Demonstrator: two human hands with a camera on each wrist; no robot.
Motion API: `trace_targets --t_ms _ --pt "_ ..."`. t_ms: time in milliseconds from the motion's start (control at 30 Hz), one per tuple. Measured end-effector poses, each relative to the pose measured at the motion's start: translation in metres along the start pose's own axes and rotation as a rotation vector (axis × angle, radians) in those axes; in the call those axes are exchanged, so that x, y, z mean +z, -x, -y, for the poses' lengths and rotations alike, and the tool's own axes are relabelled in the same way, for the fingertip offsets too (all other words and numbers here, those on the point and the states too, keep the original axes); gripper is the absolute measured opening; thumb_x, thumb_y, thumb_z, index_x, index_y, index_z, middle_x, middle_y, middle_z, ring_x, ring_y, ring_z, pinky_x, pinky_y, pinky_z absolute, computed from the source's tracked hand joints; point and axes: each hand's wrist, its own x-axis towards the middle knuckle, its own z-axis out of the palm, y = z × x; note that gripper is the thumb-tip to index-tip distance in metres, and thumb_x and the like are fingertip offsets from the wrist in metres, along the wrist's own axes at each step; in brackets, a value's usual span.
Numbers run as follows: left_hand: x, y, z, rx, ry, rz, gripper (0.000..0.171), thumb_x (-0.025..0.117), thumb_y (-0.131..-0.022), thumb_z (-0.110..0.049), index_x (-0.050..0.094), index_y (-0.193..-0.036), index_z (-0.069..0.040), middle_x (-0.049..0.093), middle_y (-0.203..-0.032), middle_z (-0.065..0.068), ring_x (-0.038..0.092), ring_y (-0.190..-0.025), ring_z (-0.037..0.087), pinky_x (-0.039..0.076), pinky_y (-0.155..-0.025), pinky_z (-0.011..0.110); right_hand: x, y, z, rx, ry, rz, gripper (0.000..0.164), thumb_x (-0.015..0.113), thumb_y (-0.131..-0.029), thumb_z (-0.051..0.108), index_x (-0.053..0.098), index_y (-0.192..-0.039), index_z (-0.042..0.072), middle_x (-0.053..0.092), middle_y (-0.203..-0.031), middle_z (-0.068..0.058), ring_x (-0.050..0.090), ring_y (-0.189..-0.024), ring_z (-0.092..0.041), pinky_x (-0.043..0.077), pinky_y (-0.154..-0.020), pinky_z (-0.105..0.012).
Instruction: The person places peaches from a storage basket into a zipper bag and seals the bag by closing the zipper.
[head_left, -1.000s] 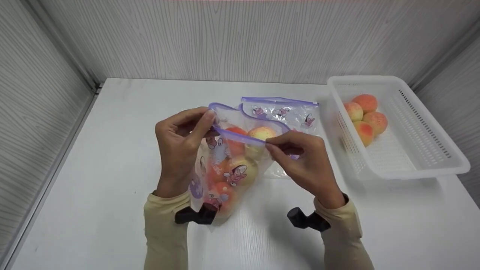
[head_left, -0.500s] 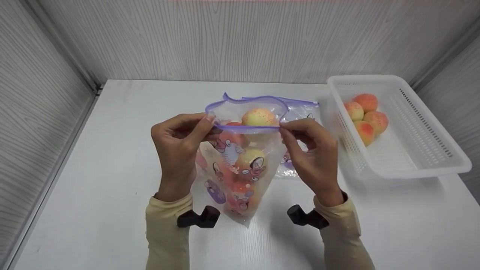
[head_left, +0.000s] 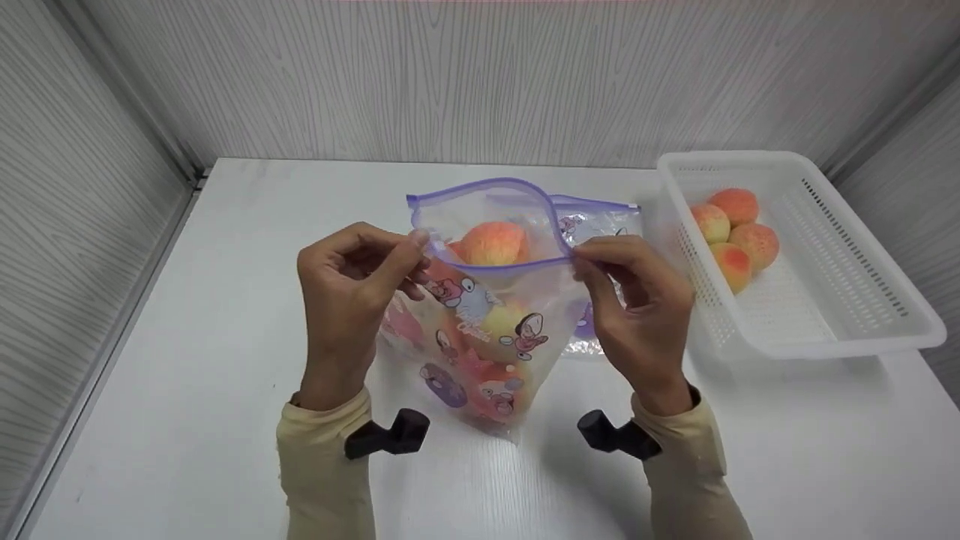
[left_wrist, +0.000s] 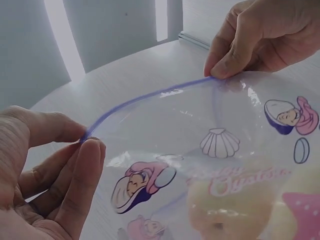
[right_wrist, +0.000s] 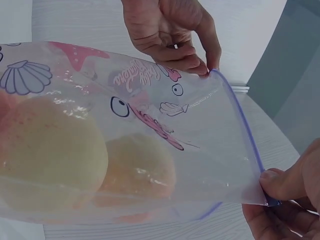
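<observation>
A clear zip bag [head_left: 480, 322] with purple trim and cartoon prints hangs between my hands, its mouth spread wide. Several peaches lie inside, and one peach [head_left: 495, 244] shows at the opening. My left hand [head_left: 352, 300] pinches the left end of the near purple rim [left_wrist: 150, 95] between thumb and fingers. At the opposite corner, the thumb and index finger of my right hand [head_left: 637, 307] grip the rim beside the dark zip end [right_wrist: 272, 202]. The bag's narrow lower corner points down toward the table.
Behind the held bag, a second printed zip bag [head_left: 607, 217] lies flat on the white table [head_left: 187, 337]. A white perforated basket [head_left: 847, 337] at the right holds several peaches [head_left: 754, 244] in its left part. Grey wood-patterned panels [head_left: 480, 82] enclose the table.
My hands have spread apart, stretching the near rim. The bag has turned and swung right, and its mouth has opened wider. The peach at the opening now shows its red side.
</observation>
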Motion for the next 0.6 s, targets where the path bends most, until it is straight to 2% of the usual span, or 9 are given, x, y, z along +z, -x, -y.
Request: trace_targets --t_ms 67,167,267,367,467,533,600 --pt "-0.004 -0.002 0.002 0.012 0.0 -0.055 0.016 0.073 -0.091 -0.005 0.071 -0.083 0.009 0.067 -0.071 0.019 0.062 -0.055 0.022 0.056 -0.046 0.028 0.0 0.0 0.0 -0.006 -0.007 0.004 0.021 0.063 -0.079 -0.029 0.069 -0.092 -0.013 0.067 -0.087 -0.021 0.064 -0.078 -0.025 0.061 -0.078 -0.032" --pt "-0.009 -0.007 0.009 0.032 -0.025 -0.176 0.016 0.072 -0.093 -0.006 0.072 -0.084 0.007 0.065 -0.07 0.018 0.057 -0.053 0.019 0.052 -0.045 0.023 -0.001 0.0 0.0 -0.009 -0.009 0.011 0.021 0.063 -0.08 -0.029 0.069 -0.092 -0.013 0.067 -0.087 -0.021 0.064 -0.078 -0.024 0.061 -0.076 -0.031" --pt "-0.013 -0.01 0.02 0.035 -0.089 -0.246 0.011 0.07 -0.093 -0.006 0.073 -0.093 0.005 0.066 -0.078 0.016 0.06 -0.062 0.022 0.055 -0.054 0.024 -0.002 0.0 0.0 -0.017 0.008 0.013 0.022 0.062 -0.08 -0.029 0.07 -0.091 -0.012 0.068 -0.086 -0.02 0.065 -0.076 -0.023 0.061 -0.074 -0.03" --pt "-0.013 -0.011 0.031 0.007 -0.167 -0.218 0.018 0.068 -0.095 -0.004 0.069 -0.11 0.005 0.068 -0.097 0.015 0.065 -0.087 0.025 0.058 -0.077 0.03 -0.003 0.0 -0.001 -0.017 0.015 0.011 0.021 0.063 -0.081 -0.028 0.07 -0.09 -0.011 0.069 -0.086 -0.019 0.066 -0.074 -0.022 0.061 -0.071 -0.029" --pt "-0.012 -0.012 0.038 -0.061 -0.232 -0.147 0.033 0.066 -0.097 -0.005 0.061 -0.129 0.002 0.065 -0.118 0.012 0.062 -0.111 0.024 0.052 -0.099 0.036 -0.002 -0.001 -0.001 -0.009 0.005 0.01 0.019 0.064 -0.081 -0.027 0.071 -0.088 -0.011 0.07 -0.084 -0.019 0.065 -0.072 -0.021 0.061 -0.069 -0.029" --pt "-0.012 -0.012 0.041 -0.101 -0.271 -0.092 0.04 0.064 -0.099 -0.006 0.056 -0.138 0.0 0.064 -0.128 0.012 0.06 -0.121 0.021 0.048 -0.107 0.039 -0.003 -0.001 -0.001 -0.002 -0.005 0.014 0.019 0.064 -0.081 -0.027 0.071 -0.088 -0.011 0.07 -0.084 -0.018 0.065 -0.071 -0.021 0.06 -0.068 -0.029" --pt "-0.012 -0.012 0.043 -0.132 -0.274 -0.05 0.042 0.061 -0.101 -0.006 0.054 -0.141 -0.001 0.066 -0.129 0.013 0.061 -0.121 0.02 0.047 -0.108 0.039 -0.004 -0.002 -0.002 0.007 -0.016 0.02 0.019 0.064 -0.08 -0.027 0.071 -0.087 -0.011 0.07 -0.083 -0.019 0.066 -0.071 -0.021 0.061 -0.067 -0.029"
